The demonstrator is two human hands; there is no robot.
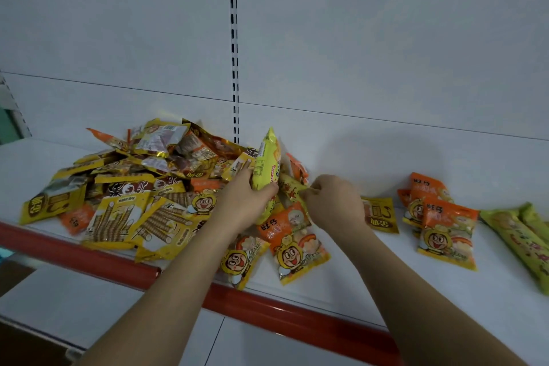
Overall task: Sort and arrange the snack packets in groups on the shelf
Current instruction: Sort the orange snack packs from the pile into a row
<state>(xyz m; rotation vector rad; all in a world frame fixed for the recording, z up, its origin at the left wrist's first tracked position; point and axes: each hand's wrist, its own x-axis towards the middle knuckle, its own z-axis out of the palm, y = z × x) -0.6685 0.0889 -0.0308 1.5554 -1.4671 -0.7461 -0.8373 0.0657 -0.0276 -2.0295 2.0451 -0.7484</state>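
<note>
Picking long yellow packets out of the pile

Left hand (pixel 248 197) fingers clamp an upright yellow packet (pixel 267 165); right hand (pixel 332 202) pinches another packet (pixel 289 187). The unsorted heap (pixel 133 184) lies at nine o'clock; next, probably carry both to the green-yellow group (pixel 517 235) at three o'clock on the shelf (pixel 341 285).

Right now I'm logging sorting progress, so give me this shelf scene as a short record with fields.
left hand: left hand holds a long yellow packet upright
right hand: right hand pinches another yellow packet at the pile's edge
unsorted: mixed pile on the left of the shelf
sorted groups: orange packets stacked to the right; green packets at far right
stray: one yellow packet beside the right hand
</note>
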